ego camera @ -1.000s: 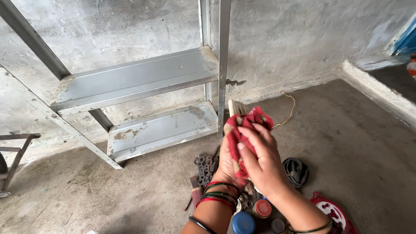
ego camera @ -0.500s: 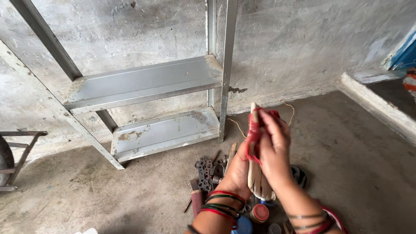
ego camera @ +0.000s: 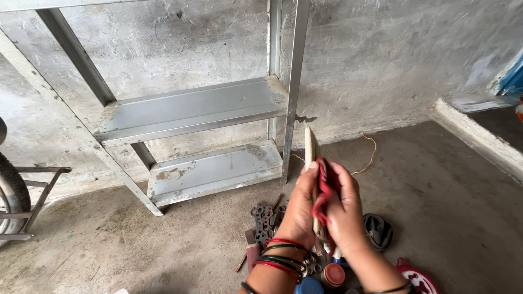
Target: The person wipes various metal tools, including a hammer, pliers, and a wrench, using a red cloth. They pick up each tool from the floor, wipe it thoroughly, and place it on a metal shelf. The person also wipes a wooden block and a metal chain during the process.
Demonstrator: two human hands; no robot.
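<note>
So the biggest thing in view is the rough grey concrete wall (ego camera: 180, 49), with a bare metal shelf rack (ego camera: 190, 111) leaning up against it, two dusty steel shelves showing, the lower one (ego camera: 215, 170) sitting just above the concrete floor (ego camera: 447, 190). Off at the left edge there's a bit of a black wheel (ego camera: 12, 196) with a rusty frame next to it, and over on the right a raised concrete step (ego camera: 479, 139). A thin loop of wire (ego camera: 366, 158) lies on the floor near the foot of the rack. Right in the middle, the person holds a slim pale wooden handle (ego camera: 310, 149) upright in front of them, its top end poking up above the fingers. The left hand (ego camera: 299, 209), red and green bangles on that wrist, is curled around the handle from the left side, thumb up along it. The right hand (ego camera: 346, 212) is closed against it from the other side, fingers pinching a red cloth (ego camera: 323, 193) tight against the wood. Both hands are gripping, no open fingers. Below the hands on the floor sits a scatter of small stuff: a pile of dark metal brackets (ego camera: 264, 218), a dark round cap-like thing (ego camera: 378, 230), a red and white round object (ego camera: 417, 277), and a small red-lidded container (ego camera: 333, 274).
</note>
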